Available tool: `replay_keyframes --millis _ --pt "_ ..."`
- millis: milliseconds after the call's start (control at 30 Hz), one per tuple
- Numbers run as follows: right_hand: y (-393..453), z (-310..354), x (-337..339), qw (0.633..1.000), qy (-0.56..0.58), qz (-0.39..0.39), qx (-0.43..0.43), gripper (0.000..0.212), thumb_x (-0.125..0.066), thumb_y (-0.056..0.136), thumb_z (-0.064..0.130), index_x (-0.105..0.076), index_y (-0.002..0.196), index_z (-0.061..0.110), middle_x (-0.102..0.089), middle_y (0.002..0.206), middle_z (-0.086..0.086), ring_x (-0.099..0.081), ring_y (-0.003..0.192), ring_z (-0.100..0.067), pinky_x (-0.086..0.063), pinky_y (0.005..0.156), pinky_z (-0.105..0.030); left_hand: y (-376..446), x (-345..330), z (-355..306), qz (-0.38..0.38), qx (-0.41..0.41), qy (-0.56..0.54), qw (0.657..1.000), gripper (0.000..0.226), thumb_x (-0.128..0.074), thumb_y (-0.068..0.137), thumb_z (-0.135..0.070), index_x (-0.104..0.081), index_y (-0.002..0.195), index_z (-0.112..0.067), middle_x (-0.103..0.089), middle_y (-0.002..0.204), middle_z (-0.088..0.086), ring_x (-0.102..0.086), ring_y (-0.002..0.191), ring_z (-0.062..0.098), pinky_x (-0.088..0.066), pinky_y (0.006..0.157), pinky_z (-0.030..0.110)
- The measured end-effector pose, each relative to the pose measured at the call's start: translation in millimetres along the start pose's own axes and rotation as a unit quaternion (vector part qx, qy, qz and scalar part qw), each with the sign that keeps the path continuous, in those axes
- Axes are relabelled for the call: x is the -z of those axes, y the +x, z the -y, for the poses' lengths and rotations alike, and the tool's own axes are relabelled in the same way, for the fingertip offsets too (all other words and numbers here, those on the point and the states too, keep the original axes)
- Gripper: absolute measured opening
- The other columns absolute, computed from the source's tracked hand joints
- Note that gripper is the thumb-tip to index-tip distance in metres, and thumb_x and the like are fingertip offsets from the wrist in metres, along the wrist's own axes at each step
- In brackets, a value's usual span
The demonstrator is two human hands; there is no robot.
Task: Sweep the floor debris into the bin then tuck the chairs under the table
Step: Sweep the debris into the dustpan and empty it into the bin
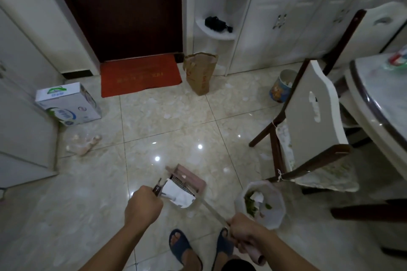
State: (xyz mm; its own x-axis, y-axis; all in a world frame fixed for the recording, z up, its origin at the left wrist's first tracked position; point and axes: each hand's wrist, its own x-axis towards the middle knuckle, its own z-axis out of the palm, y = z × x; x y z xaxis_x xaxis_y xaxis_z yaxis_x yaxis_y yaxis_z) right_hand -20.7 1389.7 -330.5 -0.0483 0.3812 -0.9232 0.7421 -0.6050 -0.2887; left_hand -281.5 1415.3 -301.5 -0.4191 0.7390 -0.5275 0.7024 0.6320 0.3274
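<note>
Head view, tiled entryway, mid-sweep: left hand point(143, 205) closed around the upright handle of a dustpan point(184, 191), pan mouth set low to the floor to take what gets pushed in, a pale sheet of paper already lying inside. Right hand point(244, 234) wrapped in a firm grip on the pink end of a broom handle point(214, 210), shaft angled down toward the pan's edge, bristle end hidden behind the pan. Lined bin point(263, 205) parked just beside the right hand, within easy tipping reach, green scraps and paper already in it. White paper scraps point(168, 116) scattered across the tiles farther off, near the red doormat point(141, 75) and the brown paper bag point(201, 73), so sweeping judged only partly done. Chair point(312, 121) pulled out at an angle, well clear of the bench point(378, 99) at right, not yet tucked; a second chair point(361, 28) behind it likewise turned out. Milk carton box point(68, 103) against the left wall, likely an obstacle to work around.
</note>
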Motion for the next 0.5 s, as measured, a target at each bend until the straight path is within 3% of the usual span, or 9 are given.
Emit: replay_keyframes --millis 167,300,367,433,500 --pt "-33.2 -27.6 -2.6 0.999 0.032 -0.002 -0.007 0.029 -0.036 0.082 -0.010 -0.053 0.074 0.012 -0.043 0.049 -0.008 -0.044 0.035 -0.013 -0.034 0.034 -0.018 -36.6 8.0 9.0 -0.016 -0.017 0.015 1.000 0.013 -0.056 0.088 -0.016 -0.064 0.078 -0.013 -0.060 0.066 0.002 -0.058 0.058 0.017 -0.043 0.049 0.026" --pt "-62.0 -68.6 -5.2 0.999 -0.004 -0.011 0.048 0.046 -0.040 0.080 -0.010 -0.059 0.118 0.009 -0.045 0.056 -0.001 -0.044 0.044 -0.008 -0.035 0.040 -0.022 -78.9 12.6 11.4 -0.015 -0.028 0.017 0.999 0.016 -0.054 0.088 -0.015 -0.063 0.074 -0.013 -0.061 0.065 0.003 -0.058 0.057 0.019 -0.038 0.046 0.025" --pt "-81.5 -94.7 -10.4 0.996 0.028 -0.025 0.079 0.060 -0.042 0.080 -0.007 -0.058 0.129 0.022 -0.046 0.069 0.011 -0.041 0.050 0.004 -0.037 0.040 -0.014 -103.4 13.2 11.0 -0.022 -0.036 0.016 0.999 0.018 -0.055 0.087 -0.018 -0.062 0.071 -0.015 -0.063 0.065 0.005 -0.060 0.059 0.023 -0.042 0.049 0.027" --pt "-98.6 -122.1 -17.4 0.991 0.088 -0.031 0.097 0.067 -0.041 0.075 -0.007 -0.057 0.105 0.051 -0.050 0.087 0.013 -0.046 0.051 0.003 -0.040 0.043 -0.017 -129.7 11.9 9.6 -0.026 -0.044 0.012 0.999 0.019 -0.056 0.087 -0.018 -0.062 0.069 -0.015 -0.063 0.064 0.006 -0.061 0.059 0.024 -0.045 0.052 0.028" --pt "-117.8 -149.2 -22.5 0.989 0.118 -0.019 0.082 0.060 -0.038 0.077 -0.006 -0.061 0.091 0.048 -0.058 0.074 0.001 -0.049 0.047 -0.008 -0.038 0.043 -0.025 -160.7 9.3 8.6 -0.031 -0.052 0.009 0.998 0.022 -0.056 0.087 -0.017 -0.062 0.066 -0.016 -0.063 0.061 0.007 -0.061 0.058 0.025 -0.044 0.051 0.028"
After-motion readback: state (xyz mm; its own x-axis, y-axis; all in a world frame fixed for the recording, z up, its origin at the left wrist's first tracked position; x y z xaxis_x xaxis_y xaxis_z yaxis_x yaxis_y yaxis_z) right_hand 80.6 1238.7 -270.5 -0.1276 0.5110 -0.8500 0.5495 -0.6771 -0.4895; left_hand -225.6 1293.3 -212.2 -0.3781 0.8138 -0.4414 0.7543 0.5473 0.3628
